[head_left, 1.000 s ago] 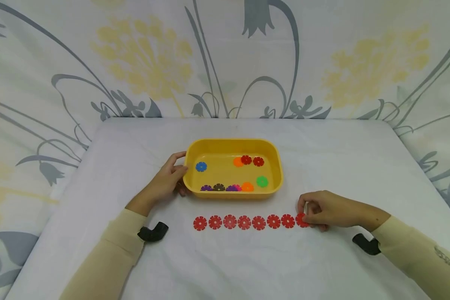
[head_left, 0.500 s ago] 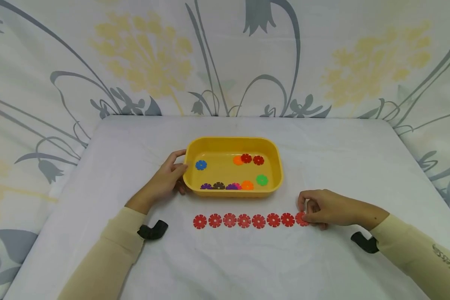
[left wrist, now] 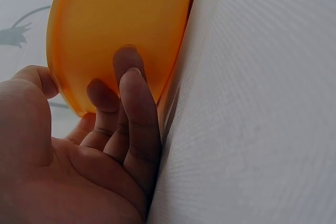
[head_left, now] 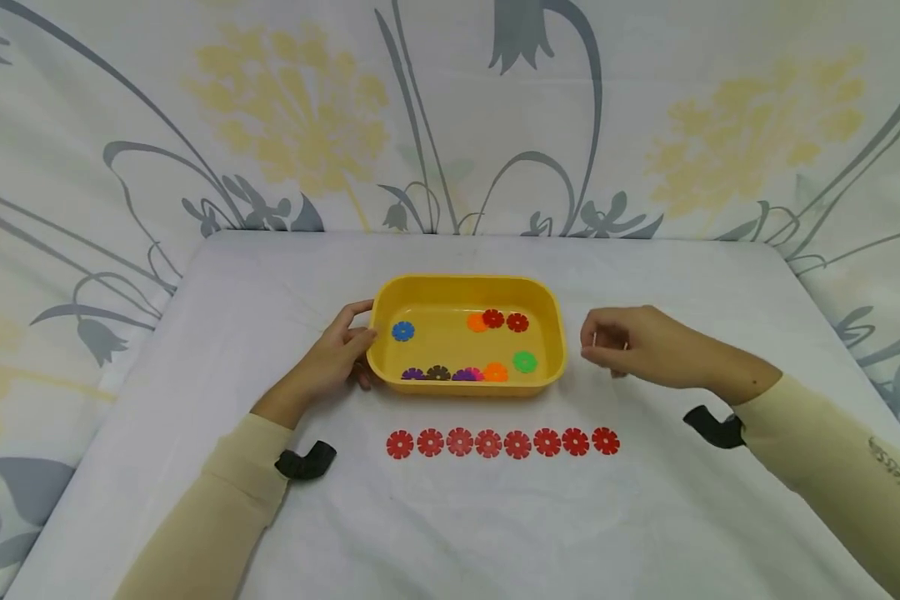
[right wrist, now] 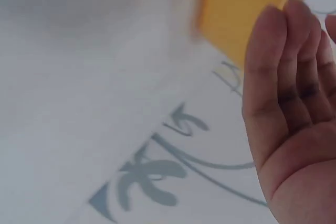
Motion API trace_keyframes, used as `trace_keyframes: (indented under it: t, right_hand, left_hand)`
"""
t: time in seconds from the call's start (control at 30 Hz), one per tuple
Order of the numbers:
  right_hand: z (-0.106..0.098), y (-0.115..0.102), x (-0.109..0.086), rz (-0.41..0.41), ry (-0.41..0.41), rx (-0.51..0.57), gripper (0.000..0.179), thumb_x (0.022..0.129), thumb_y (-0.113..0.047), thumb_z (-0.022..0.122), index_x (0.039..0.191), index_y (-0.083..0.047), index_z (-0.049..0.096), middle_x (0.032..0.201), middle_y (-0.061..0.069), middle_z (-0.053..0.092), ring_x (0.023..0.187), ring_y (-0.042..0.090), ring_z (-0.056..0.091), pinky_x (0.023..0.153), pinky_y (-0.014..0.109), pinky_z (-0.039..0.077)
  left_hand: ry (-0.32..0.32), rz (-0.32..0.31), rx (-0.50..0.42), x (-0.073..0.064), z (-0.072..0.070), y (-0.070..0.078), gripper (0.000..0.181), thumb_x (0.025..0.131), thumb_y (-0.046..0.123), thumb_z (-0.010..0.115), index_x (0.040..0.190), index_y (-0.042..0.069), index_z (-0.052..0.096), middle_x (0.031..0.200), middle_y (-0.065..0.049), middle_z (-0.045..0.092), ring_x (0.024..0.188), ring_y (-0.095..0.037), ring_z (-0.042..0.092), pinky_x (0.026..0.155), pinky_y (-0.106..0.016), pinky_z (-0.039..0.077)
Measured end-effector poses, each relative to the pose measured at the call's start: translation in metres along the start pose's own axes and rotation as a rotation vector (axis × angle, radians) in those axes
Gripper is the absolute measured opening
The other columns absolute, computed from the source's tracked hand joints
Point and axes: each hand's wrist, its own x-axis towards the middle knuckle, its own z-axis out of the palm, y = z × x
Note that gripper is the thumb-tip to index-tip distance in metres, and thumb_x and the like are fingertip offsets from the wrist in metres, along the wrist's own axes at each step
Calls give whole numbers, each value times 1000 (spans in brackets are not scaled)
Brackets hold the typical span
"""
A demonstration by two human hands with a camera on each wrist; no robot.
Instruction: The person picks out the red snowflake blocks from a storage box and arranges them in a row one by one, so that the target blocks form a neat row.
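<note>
Right hand point(head_left: 633, 346) hovers empty, fingers loose, beside our yellow tray point(head_left: 555, 333) while left hand point(head_left: 337, 354) grips its rim; eight red discs point(head_left: 502, 442) are lined up below, so we're probably between picks, next reaching for the tray's red discs point(head_left: 505, 320).

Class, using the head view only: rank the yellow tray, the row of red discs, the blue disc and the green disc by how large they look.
1. Row of red discs, the longest span.
2. Yellow tray, slightly shorter across but deeper.
3. Green disc and blue disc: too alike to rank.
</note>
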Motion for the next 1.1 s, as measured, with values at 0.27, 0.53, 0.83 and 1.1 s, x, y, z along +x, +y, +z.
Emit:
trace_keyframes:
  t: [0.27, 0.53, 0.83, 1.1]
  right_hand:
    - [4, -27, 62, -89, 47, -43, 14, 97, -16, 65, 109, -10, 64, 103, 6, 68, 96, 20, 60, 91, 37, 57]
    - [23, -33, 109, -83, -74, -45, 26, 97, -13, 64, 122, -5, 64, 122, 9, 66, 115, 26, 58, 106, 46, 49]
    - [31, -30, 123, -62, -130, -157, 32, 97, -15, 64, 127, -5, 61, 120, 10, 63, 113, 27, 55, 109, 47, 46]
    - [32, -33, 124, -38, -158, -190, 35, 94, -5, 65, 129, -4, 60, 125, 12, 63, 117, 28, 56, 111, 47, 45]
  left_hand:
    - [2, 6, 2, -1, -1, -1, 54, 108, 29, 41, 157, 24, 19, 119, -23, 64, 69, -26, 63, 67, -31, 58]
    - [1, 12, -2, -1, -1, 1, 54, 108, 29, 42, 157, 25, 20, 118, -21, 64, 68, -26, 63, 67, -33, 58]
    - [-4, 30, 3, -1, -2, 2, 53, 108, 29, 41, 156, 25, 20, 115, -22, 64, 65, -26, 63, 66, -34, 58]
    - [-7, 32, -4, -2, -2, 2, 52, 108, 28, 41, 157, 24, 20, 115, -22, 65, 65, -25, 63, 66, -33, 58]
